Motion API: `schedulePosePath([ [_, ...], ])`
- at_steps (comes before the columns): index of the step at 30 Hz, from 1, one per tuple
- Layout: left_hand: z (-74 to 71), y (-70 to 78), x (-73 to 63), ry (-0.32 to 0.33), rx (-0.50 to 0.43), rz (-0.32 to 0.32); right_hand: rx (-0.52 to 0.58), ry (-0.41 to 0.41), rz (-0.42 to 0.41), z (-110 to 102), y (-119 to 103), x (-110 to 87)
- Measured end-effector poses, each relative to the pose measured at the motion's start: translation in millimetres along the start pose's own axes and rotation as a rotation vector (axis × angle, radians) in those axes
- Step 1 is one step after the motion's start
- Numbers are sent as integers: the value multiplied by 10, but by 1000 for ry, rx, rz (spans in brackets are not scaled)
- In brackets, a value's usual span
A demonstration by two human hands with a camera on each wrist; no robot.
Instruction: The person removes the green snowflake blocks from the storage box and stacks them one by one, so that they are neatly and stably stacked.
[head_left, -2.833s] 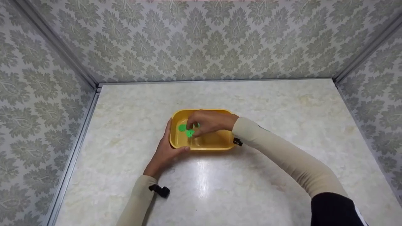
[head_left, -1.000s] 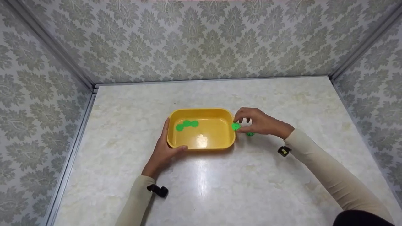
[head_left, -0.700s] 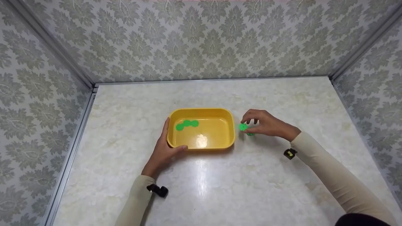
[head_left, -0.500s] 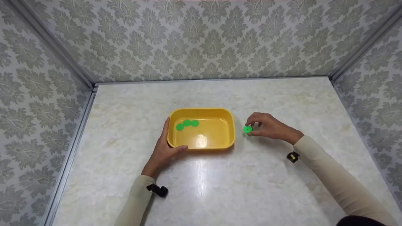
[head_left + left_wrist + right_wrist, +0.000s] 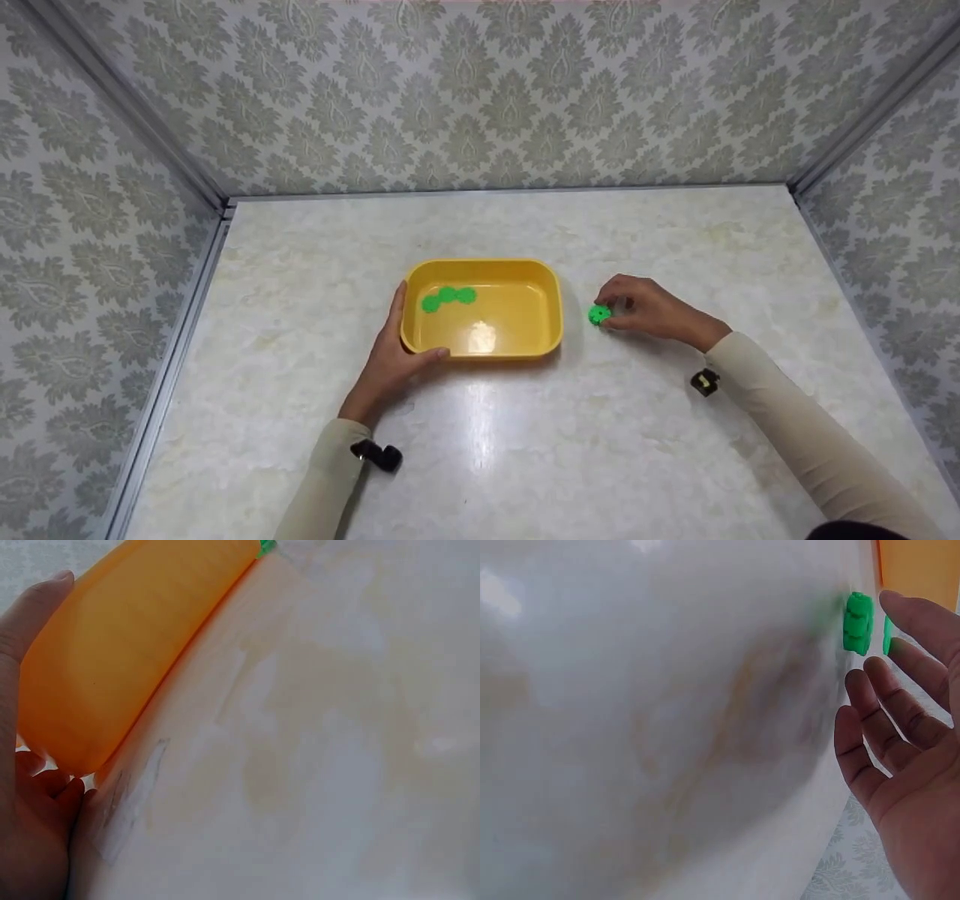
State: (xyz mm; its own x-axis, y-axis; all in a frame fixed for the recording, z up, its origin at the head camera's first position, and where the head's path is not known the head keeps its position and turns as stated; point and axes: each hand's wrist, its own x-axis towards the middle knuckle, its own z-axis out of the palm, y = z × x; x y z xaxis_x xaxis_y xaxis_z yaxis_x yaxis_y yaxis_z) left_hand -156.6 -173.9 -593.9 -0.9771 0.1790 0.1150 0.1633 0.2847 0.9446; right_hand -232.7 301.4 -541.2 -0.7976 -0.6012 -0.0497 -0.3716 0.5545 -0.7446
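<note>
In the head view my left hand grips the left end of a yellow plastic tub, thumb on its near rim. The left wrist view shows those fingers curled against the tub's orange-lit wall. To the right of the tub, my right hand pinches a green notched plastic disc between thumb and index finger. The right wrist view has this disc just above a stack of similar green discs standing on the table; the head view largely hides that stack. Three more green discs lie inside the tub.
A pale marbled table lies under everything. Patterned walls close off the back and both sides, with metal rails at the edges. A small black camera sits on the left wrist, another black camera on the right.
From inside the tub my right hand has come out rightward over the rim with a green disc and lowered it to the stack. My left hand keeps its grip on the tub.
</note>
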Motion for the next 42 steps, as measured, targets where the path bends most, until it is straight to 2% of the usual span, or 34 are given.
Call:
schedulePosePath([
  [8,0,-11,-12,0,-15,-10,17,4,-33,10,48,-7],
  [17,-2,-8,-6,-5,0,-22,-20,13,-29,37,55,-13],
  [30,-2,24,-16,-10,-7,-39,-13,19,-27,49,81,-14],
  [37,2,23,-19,-6,-8,-48,-18,21,2,68,84,-19],
  [42,2,25,-19,-6,-9,-47,6,31,-11,77,81,-29],
])
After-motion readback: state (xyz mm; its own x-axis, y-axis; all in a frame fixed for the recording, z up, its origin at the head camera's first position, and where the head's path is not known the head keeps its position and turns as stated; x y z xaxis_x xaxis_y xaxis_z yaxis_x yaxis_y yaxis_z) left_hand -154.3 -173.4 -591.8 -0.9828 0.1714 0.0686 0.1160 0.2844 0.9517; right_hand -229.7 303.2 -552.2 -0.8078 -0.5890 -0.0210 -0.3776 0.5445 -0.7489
